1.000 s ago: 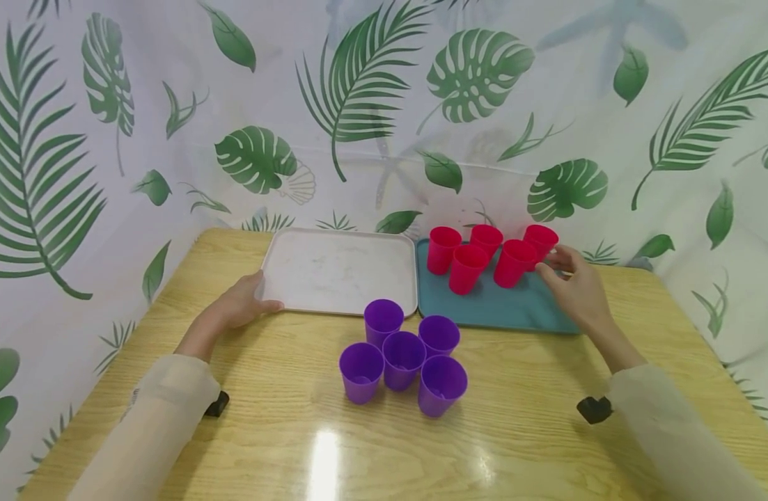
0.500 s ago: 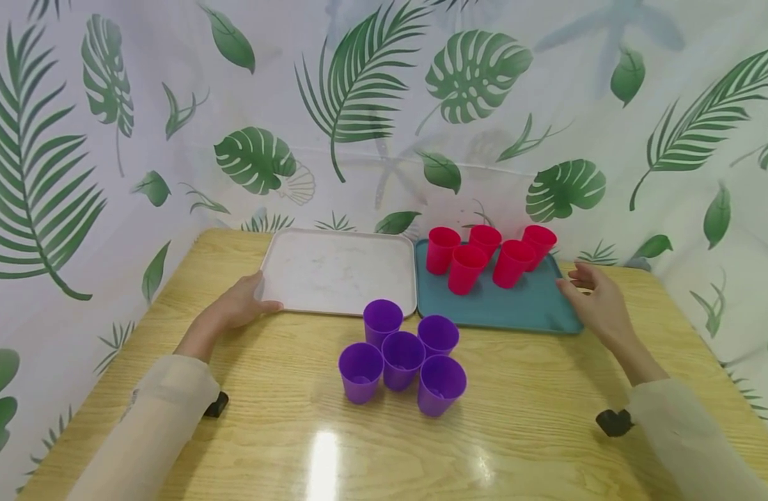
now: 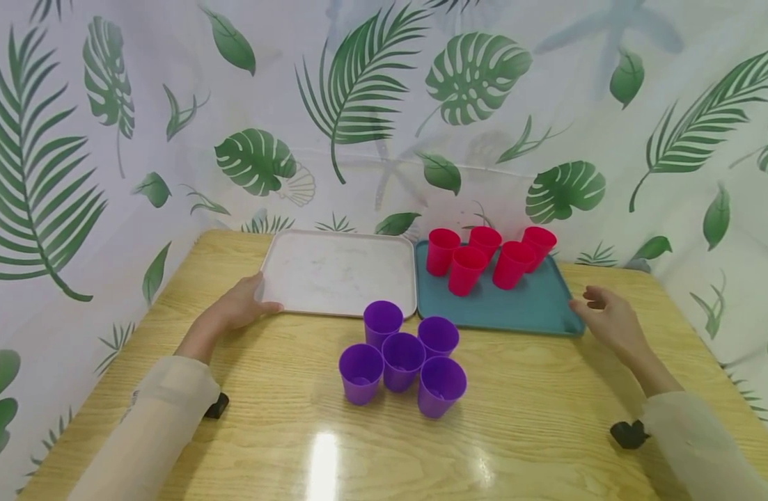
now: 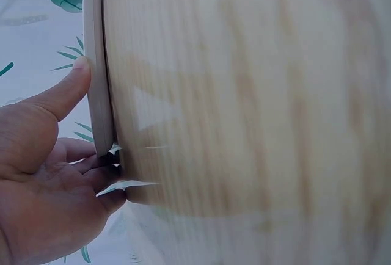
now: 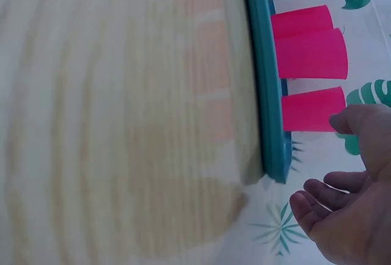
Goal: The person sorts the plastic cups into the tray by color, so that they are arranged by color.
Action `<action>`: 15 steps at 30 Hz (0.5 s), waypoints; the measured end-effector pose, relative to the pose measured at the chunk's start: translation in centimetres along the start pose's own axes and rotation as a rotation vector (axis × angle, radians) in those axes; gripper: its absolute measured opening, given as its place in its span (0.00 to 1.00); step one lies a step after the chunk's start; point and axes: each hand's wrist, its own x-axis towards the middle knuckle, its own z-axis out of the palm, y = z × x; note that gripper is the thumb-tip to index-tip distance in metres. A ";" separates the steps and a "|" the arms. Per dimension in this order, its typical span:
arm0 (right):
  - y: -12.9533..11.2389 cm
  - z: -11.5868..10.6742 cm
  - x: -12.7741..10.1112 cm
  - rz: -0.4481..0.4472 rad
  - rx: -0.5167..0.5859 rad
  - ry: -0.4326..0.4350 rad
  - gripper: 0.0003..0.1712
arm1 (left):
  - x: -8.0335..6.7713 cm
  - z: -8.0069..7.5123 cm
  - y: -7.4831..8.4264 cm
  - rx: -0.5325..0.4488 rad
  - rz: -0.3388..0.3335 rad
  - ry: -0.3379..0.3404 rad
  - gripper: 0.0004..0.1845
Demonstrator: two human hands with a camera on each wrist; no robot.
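Observation:
My left hand grips the near left corner of a white tray. In the left wrist view its thumb lies along the edge of the tray, with the fingers round the corner. My right hand holds nothing, fingers loosely bent, just off the right edge of a teal tray. Several red plastic cups stand upright at the back of that tray, the rightmost cup nearest this hand. In the right wrist view the open right hand is beside the tray's end.
Several purple cups stand upright in a cluster before the trays, with one purple cup at its middle. The two trays sit side by side on the wooden table. A leaf-printed cloth hangs behind the table.
My right hand has drawn back from the rightmost red cup, moving right and toward me, past the teal tray's right edge. My left hand, the trays and the cups stay put.

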 end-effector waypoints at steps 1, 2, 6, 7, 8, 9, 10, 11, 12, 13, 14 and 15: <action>0.2 0.0 0.0 0.003 0.004 -0.020 0.41 | 0.0 0.0 0.0 0.003 -0.001 0.000 0.50; 0.3 0.0 0.0 0.007 0.007 -0.042 0.41 | 0.0 0.0 0.0 0.003 -0.004 0.000 0.50; 0.8 0.1 -0.1 0.021 0.018 -0.110 0.42 | -0.1 0.0 0.0 0.002 -0.014 -0.003 0.50; 0.8 0.2 -0.1 0.018 0.015 -0.121 0.42 | -0.2 -0.1 0.0 0.003 -0.014 -0.005 0.50; 0.9 0.2 -0.1 0.014 0.007 -0.131 0.43 | -0.2 -0.1 0.0 -0.001 -0.012 -0.005 0.50; 0.9 0.3 0.0 0.008 0.005 -0.139 0.42 | -0.2 0.0 0.1 -0.003 -0.010 -0.003 0.50; 0.9 0.3 -0.1 0.004 0.000 -0.151 0.43 | -0.3 0.0 0.0 -0.005 -0.005 -0.002 0.49; 0.9 0.3 0.0 0.000 -0.005 -0.165 0.43 | -0.3 0.0 0.0 -0.009 -0.003 -0.001 0.49; 0.9 0.3 0.0 -0.001 -0.005 -0.179 0.44 | -0.3 0.0 0.1 -0.009 -0.003 0.000 0.49; 1.0 0.3 0.0 -0.004 -0.004 -0.195 0.45 | -0.3 0.0 0.1 -0.009 -0.002 0.001 0.49; 1.0 0.3 0.0 -0.005 -0.006 -0.207 0.45 | -0.3 0.0 0.1 -0.010 -0.002 0.001 0.49; 1.1 0.3 0.0 -0.005 -0.007 -0.220 0.46 | -0.3 0.0 0.1 -0.009 -0.006 0.000 0.49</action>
